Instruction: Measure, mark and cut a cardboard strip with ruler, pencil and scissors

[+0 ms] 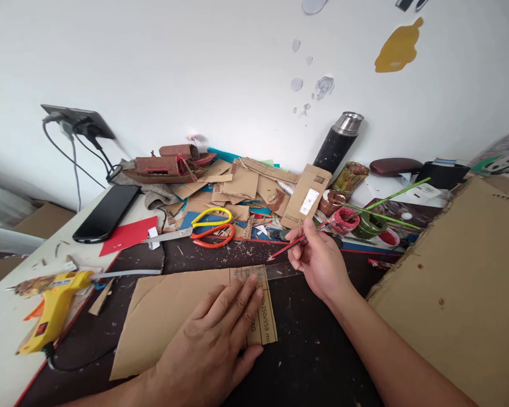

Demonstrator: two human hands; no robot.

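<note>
A: What is seen first?
B: A dark mat [305, 367], flanked at the right by a large cardboard sheet [432, 282].

A: And where is the cardboard piece [165, 316] placed?
B: It is laid flat on the mat, near and left of centre; its right end is marked with printed lettering.

A: What is set around it?
B: A yellow glue gun [53, 311] is set to the left, and scissors [212, 227] are left lying just beyond its far edge.

A: How are the hands used?
B: The left hand [224, 322] is spread flat on the piece, with nothing gripped. The right hand [320, 254] is curled, its thumb and fingers closed.

A: On what?
B: Above a clear strip [284, 272], a slim pencil [289, 246] is pinched, its tip pointed left; whether anything is touched cannot be told.
</note>
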